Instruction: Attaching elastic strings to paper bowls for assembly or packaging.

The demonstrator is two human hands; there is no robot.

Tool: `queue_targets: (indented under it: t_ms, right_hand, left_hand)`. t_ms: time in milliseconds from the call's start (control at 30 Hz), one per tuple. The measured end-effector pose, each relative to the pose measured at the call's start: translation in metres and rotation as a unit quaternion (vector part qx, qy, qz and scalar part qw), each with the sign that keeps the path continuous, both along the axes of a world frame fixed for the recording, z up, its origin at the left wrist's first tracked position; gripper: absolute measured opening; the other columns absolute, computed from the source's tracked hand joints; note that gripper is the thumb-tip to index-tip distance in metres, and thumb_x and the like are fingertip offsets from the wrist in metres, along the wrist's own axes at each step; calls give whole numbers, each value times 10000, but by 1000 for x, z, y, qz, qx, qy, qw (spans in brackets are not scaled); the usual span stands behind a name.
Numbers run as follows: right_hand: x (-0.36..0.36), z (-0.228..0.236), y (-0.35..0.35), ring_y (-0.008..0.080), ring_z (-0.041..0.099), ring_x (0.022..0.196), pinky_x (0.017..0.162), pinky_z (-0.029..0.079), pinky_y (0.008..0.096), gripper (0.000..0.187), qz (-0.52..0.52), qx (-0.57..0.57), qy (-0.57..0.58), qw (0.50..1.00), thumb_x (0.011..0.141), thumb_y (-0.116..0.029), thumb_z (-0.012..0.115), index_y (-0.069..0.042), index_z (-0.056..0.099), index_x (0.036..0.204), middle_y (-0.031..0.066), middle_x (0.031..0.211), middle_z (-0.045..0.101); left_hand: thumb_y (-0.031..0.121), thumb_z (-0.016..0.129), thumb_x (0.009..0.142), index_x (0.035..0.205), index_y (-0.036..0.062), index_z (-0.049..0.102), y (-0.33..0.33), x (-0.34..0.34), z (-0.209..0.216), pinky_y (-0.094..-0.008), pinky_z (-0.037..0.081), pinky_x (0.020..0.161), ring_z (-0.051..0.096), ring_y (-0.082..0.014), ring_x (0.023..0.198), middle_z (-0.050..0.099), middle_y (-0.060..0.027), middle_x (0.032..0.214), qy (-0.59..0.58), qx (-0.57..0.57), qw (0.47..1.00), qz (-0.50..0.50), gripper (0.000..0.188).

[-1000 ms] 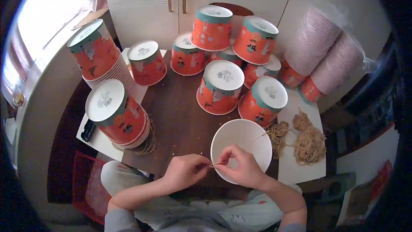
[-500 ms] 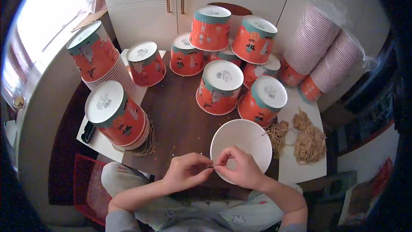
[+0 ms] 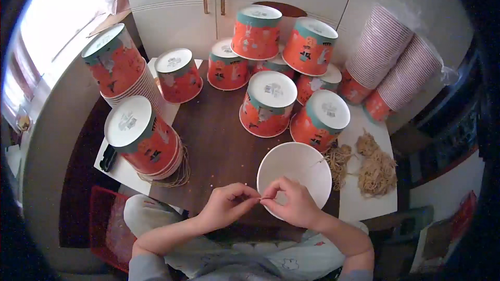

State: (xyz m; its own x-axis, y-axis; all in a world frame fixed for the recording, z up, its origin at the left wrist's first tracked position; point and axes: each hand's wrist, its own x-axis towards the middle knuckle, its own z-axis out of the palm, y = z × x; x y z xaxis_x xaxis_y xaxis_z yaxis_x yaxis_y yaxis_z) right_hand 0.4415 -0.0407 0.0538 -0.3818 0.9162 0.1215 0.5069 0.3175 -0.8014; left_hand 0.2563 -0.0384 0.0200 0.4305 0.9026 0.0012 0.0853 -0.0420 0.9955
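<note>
My left hand [image 3: 227, 207] and my right hand [image 3: 293, 204] meet fingertip to fingertip, both pinched, over the near rim of an open paper tub [image 3: 307, 169] with a white inside. Whatever lies between the fingertips is too small and hidden to make out. The tub stands mouth up close to my lap, partly covered by my right hand. Beside its right rim lies a tangle of brown twine [image 3: 339, 162], with a thin strand reaching over the rim. A larger heap of twine [image 3: 377, 175] sits farther right.
Several upside-down orange paper tubs [image 3: 271, 105] stand across the brown tabletop [image 3: 208, 135]. At the left, stacked tubs [image 3: 143, 135] have loose string around their base. Two plastic-wrapped tub stacks [image 3: 380, 52] lean at the back right. A red basket [image 3: 107, 224] is low at the left.
My fingertips have drawn tighter together, the left fingers closing up toward the right ones. The view has shifted slightly; the tubs and twine stay where they were.
</note>
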Motion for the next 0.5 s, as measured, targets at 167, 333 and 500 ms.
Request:
queue_targets:
  t_ms: [167,333,500]
  right_hand:
    - [0,1,1,171,569,710,692,417,304,170,4,9,5,1000,712,-117,676,-75,521,770,24,723,589]
    - [2,-1,2,167,570,699,680,422,299,156,11,46,-18,999,709,-117,681,-77,544,772,26,732,590]
    - [3,0,3,154,567,676,618,436,270,145,14,15,28,999,713,-103,678,-71,562,794,35,749,586]
  left_hand:
    - [80,590,805,889,-3,563,3,-3,-9,-201,435,577,514,-56,657,576,-18,763,-10,122,992,-13,121]
    - [171,556,846,932,67,546,10,-9,-2,-150,340,527,418,-15,602,511,57,747,-124,-312,933,-133,136]
    - [201,566,841,910,86,562,9,-7,-3,-147,289,486,385,0,573,530,66,760,-149,-344,921,-108,134]
